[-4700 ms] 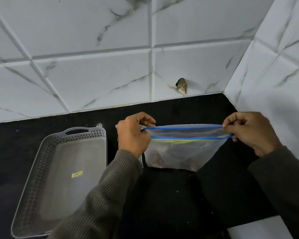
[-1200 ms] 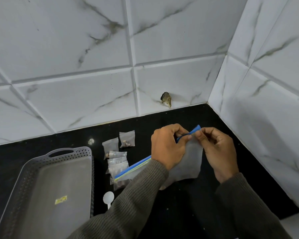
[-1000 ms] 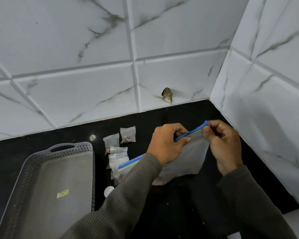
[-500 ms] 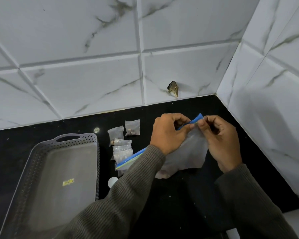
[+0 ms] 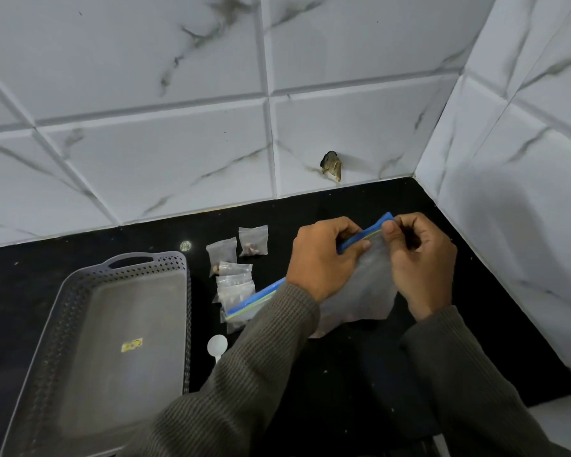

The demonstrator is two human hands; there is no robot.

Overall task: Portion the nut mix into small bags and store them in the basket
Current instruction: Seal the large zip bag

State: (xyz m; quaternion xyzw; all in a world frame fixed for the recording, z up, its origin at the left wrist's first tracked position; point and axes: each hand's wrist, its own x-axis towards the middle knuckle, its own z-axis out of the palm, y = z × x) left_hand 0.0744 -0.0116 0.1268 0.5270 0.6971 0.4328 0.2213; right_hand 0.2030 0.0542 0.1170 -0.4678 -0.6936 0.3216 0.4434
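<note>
A left hand (image 5: 320,255) and a right hand (image 5: 419,262) hold a large clear zip bag (image 5: 370,291) over the black surface (image 5: 343,374), near the right corner of the tiled wall (image 5: 145,159). Each hand pinches the blue zip strip (image 5: 363,237), close together at its far end. Left of the bag lie small bags (image 5: 253,240), some with nuts inside. A white spoon (image 5: 217,345) lies nearer. Far left sits a grey perforated basket (image 5: 188,308) with a yellow sticker (image 5: 132,345) on its floor.
</note>
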